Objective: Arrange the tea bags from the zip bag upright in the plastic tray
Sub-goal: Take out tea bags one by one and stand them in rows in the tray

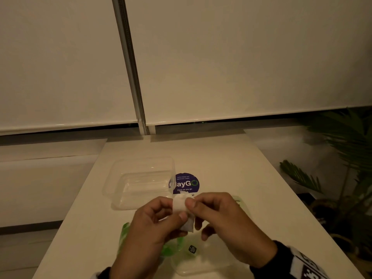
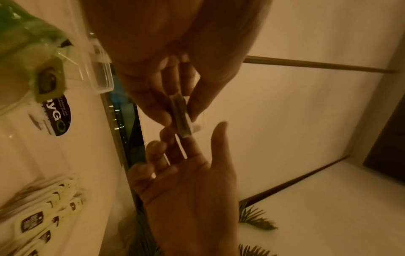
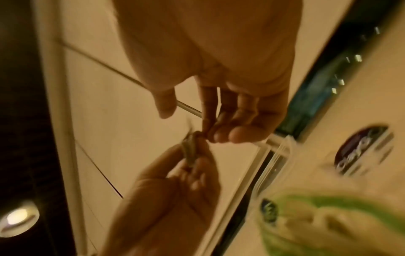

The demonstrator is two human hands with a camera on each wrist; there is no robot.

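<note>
Both hands, the left hand (image 1: 153,224) and right hand (image 1: 223,220), pinch one small white paper tea bag (image 1: 184,210) above the desk's (image 1: 231,170) near edge, over the green-printed clear zip bag (image 1: 173,246); the clear rectangular plastic tray (image 1: 138,182) sits just beyond.

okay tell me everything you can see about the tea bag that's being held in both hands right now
The tea bag is a small white pouch, paper-like and slightly crumpled, held up off the table above the zip bag. The left hand pinches its lower part; the right hand pinches its upper edge. Seen edge-on from the left wrist it looks thin and flat. Nothing else touches it. No string or tag shows clearly.
</note>
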